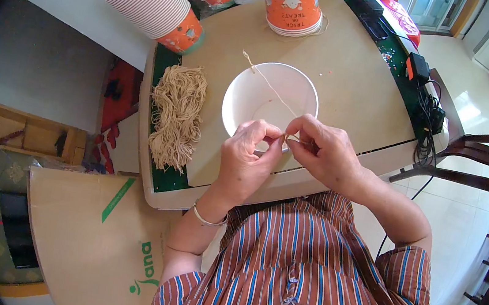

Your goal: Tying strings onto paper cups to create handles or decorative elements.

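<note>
A white paper bucket (241, 99) stands near the table's front edge, its open mouth toward me. One end of a thin cream cord (272, 89) shows at the bucket's far rim, and the cord crosses the mouth to my fingers. My left hand (252, 153) and my right hand (327, 154) meet over the near rim, thumbs and forefingers pinched on the cord. Fingertips hide most of the part being worked. Left of the bucket lies a bundle of beige cords (176, 117).
An orange-and-white bucket (292, 11) with a cord at its base stands at the back. Stacked striped buckets (150, 1) lean at the far left. A power strip, adapter (417, 68) and black cables (428, 127) line the table's right edge. A large cardboard sheet (85, 236) is at lower left.
</note>
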`<state>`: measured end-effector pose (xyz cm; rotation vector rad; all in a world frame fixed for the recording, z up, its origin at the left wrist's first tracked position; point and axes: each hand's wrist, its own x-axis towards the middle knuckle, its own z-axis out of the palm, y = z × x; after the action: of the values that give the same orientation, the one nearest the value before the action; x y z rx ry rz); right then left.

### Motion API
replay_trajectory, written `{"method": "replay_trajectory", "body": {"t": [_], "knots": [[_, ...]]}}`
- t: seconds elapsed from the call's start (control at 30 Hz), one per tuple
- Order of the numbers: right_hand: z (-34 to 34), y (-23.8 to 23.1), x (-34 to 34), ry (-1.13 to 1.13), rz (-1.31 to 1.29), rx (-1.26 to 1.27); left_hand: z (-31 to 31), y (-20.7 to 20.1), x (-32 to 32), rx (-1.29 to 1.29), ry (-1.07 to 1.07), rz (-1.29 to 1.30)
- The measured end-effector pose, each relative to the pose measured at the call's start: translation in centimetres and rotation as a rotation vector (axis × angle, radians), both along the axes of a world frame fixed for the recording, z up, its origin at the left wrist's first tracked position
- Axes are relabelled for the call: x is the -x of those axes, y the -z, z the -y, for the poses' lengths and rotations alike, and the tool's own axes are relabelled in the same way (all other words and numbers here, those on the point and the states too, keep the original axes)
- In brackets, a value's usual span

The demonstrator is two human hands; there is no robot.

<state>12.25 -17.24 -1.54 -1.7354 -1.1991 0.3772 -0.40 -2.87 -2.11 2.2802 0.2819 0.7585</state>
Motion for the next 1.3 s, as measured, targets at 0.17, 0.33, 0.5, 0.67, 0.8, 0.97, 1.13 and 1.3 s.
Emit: {"method": "replay_trajectory", "body": {"t": [0.17,0.33,0.5,0.67,0.8,0.97,1.13,1.3], "knots": [[-0.2,0.4,0.1,-0.006,-0.036,-0.042,0.0,-0.1,0.2,0.084,0.017,-0.009],[-0.2,0.4,0.1,-0.015,-0.046,-0.056,0.1,-0.3,0.3,0.080,0.041,-0.014],[-0.2,0.7,0.4,0.008,0.045,-0.052,0.0,0.2,0.3,0.080,0.054,0.000],[-0.2,0.6,0.4,0.009,0.078,-0.022,0.2,0.5,0.3,0.053,0.056,0.036],[-0.2,0.6,0.6,0.033,-0.044,-0.014,0.1,0.6,0.2,-0.065,0.005,0.034],[0.0,1.0,0.4,0.006,-0.136,-0.088,0.3,0.8,0.1,-0.185,-0.012,0.086],[0.2,0.6,0.4,-0.015,-0.176,-0.102,0.5,0.9,0.0,-0.110,-0.002,0.096],[-0.3,0.1,0.2,0.039,-0.318,-0.056,0.2,0.9,-0.1,-0.161,0.019,0.133]]}}
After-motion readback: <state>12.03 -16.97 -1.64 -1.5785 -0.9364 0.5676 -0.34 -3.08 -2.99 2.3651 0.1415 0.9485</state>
